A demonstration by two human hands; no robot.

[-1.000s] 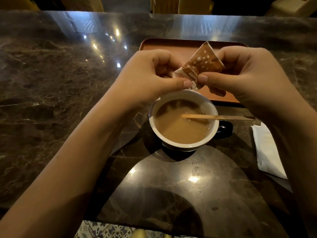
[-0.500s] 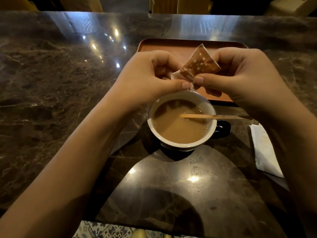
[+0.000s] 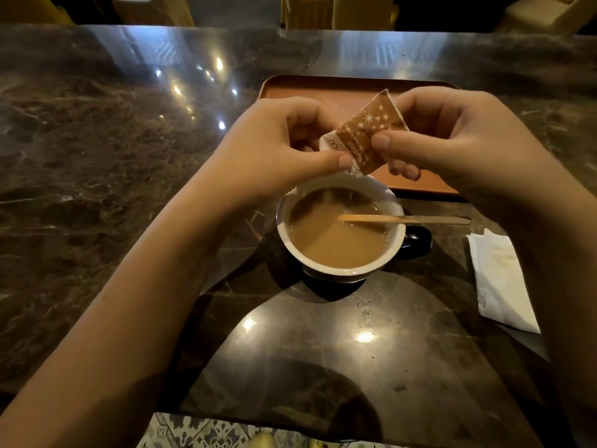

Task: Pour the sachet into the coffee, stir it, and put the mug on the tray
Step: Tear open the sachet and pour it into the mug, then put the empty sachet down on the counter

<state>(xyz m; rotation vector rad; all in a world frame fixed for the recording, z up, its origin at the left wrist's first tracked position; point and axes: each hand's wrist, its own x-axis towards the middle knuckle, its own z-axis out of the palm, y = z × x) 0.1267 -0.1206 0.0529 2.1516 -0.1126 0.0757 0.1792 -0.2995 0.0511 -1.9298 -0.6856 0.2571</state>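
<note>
Pinching the sachet (image 3: 368, 134) above the mug (image 3: 339, 234), left hand (image 3: 274, 147) and right hand (image 3: 452, 140) both gripping it; best tilt the torn corner low, over the coffee.

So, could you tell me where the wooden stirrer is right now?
The wooden stirrer lies across the mug's right rim, tip in the coffee, below the sachet, left of the napkin.

Dark glossy marble table (image 3: 97, 195), ceiling-light glints; patterned floor tiles (image 3: 200, 431) below; dim room.
</note>
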